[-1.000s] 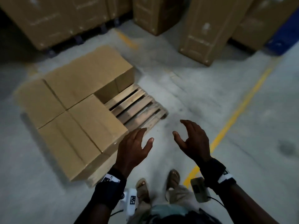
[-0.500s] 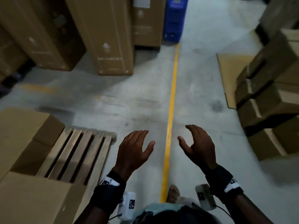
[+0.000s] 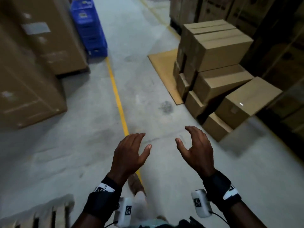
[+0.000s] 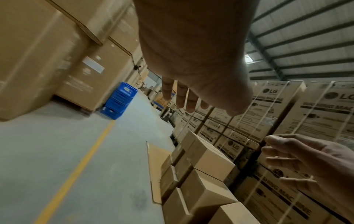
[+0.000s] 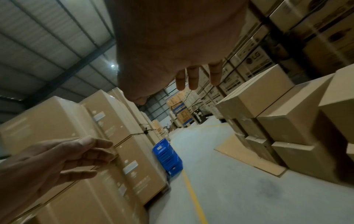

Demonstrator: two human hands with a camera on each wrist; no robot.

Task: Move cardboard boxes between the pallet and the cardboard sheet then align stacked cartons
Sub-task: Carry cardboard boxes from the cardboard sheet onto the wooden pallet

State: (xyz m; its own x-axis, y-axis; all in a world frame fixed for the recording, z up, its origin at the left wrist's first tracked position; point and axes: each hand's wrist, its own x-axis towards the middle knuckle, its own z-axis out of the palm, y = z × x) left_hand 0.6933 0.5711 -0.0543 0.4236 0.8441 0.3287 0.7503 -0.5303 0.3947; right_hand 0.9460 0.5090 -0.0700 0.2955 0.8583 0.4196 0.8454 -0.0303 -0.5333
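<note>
**Empty Hands Heading for the Box Pile**

Over the grey floor point(image 3: 82, 145), the left hand point(image 3: 130, 153) and the right hand point(image 3: 195, 150) are both held out in front, fingers spread wide and a little bent. They hold nothing. They are near each other but not touching.

The cardboard boxes point(image 3: 218, 51) are piled up ahead on the right, on a flat cardboard sheet point(image 3: 162, 63) that lies on the floor. The pile looks messy. One box point(image 3: 246, 102) near the front sits crooked on the box under it. A corner of the wooden pallet point(image 3: 41, 216) shows at the bottom left, behind the hands.

The step now seems to be going to the pile to pick up a box. To do it well, it would help to walk right up close, take a top box first, and put one hand on each side. The crooked box could slip, so it is best not to bump it. A yellow line point(image 3: 118, 99) runs down the floor, and blue crates point(image 3: 88, 27) stand far off on the left.
</note>
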